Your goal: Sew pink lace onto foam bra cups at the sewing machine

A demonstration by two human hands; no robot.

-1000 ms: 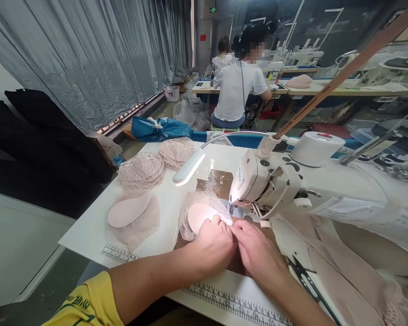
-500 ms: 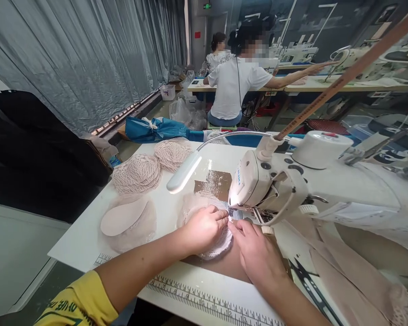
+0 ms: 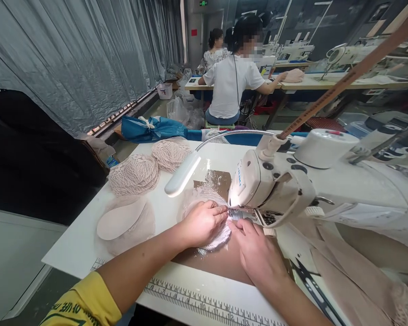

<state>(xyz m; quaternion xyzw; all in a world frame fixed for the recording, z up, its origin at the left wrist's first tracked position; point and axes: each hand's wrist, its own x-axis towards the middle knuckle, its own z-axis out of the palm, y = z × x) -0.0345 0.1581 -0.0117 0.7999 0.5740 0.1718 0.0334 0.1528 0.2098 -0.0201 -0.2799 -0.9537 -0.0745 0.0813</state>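
A pale, rounded lace piece (image 3: pixel 218 239) lies under the head of a white sewing machine (image 3: pixel 248 181), its edge at the presser foot. My left hand (image 3: pixel 204 222) rests on top of it, fingers pressed together on the fabric just left of the needle. On the near right side, my right hand (image 3: pixel 256 246) pinches the lace edge with thumb and forefinger close to the foot. The exact grip of the left fingertips is partly hidden. A lamp (image 3: pixel 182 174) on a bendable neck hangs left of the machine head.
Two stacks of lace pieces, one nearer (image 3: pixel 134 174) and one farther (image 3: pixel 171 154), sit at the table's left. A smooth beige oval (image 3: pixel 120 220) lies on sheer fabric. Black scissors (image 3: pixel 314 290) and beige cloth (image 3: pixel 353 267) are at right. A ruler strip (image 3: pixel 204 301) edges the table. A co-worker (image 3: pixel 229 86) sits ahead.
The lace piece has shifted slightly away from me at the needle, with both hands staying close to it. The co-worker's outstretched arm has drawn back to pale fabric on the far table.
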